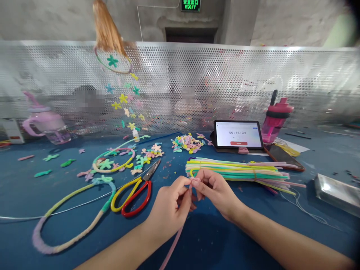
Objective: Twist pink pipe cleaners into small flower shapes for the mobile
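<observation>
- Step in hand: left hand (168, 212) and right hand (216, 191) are working a small twist on a pink pipe cleaner (172, 247), above the desk (213, 240).
- Fingers (182, 182): both hands are pinching closed on the twist, tips almost meeting; its exact shape is hidden.
- Pipe cleaner: long tail is hanging down toward the near desk edge.
- Nearby: scissors (135, 198) are lying left of the hands; a banded pipe-cleaner bundle (239, 170) is lying just beyond the right hand; a pastel loop (73, 221) is resting far left.
</observation>
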Available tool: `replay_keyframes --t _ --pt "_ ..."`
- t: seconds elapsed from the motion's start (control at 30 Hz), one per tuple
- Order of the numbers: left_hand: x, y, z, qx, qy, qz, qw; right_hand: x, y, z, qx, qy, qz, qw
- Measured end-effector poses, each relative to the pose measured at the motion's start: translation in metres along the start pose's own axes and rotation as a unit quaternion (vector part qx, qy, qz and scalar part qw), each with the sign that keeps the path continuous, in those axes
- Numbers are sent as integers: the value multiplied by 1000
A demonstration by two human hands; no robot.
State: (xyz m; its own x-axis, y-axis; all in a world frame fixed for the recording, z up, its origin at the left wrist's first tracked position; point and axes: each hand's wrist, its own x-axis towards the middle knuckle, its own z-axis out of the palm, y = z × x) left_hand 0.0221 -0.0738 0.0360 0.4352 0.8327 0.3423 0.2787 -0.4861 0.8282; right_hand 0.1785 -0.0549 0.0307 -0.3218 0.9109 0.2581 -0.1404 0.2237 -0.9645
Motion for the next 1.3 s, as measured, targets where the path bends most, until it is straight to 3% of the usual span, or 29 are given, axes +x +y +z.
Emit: replay_keyframes --t 0.37,0.87,1.3 --pt "6 0 -6 -124 36 -96 987 2 -6 -2 19 -10 9 1000" --pt "6 -1 -8 -119 70 -74 988 3 -6 -1 11 -14 7 1000" --pt "6 -1 -7 -113 61 -70 989 2 -3 0 3 -23 16 1000"
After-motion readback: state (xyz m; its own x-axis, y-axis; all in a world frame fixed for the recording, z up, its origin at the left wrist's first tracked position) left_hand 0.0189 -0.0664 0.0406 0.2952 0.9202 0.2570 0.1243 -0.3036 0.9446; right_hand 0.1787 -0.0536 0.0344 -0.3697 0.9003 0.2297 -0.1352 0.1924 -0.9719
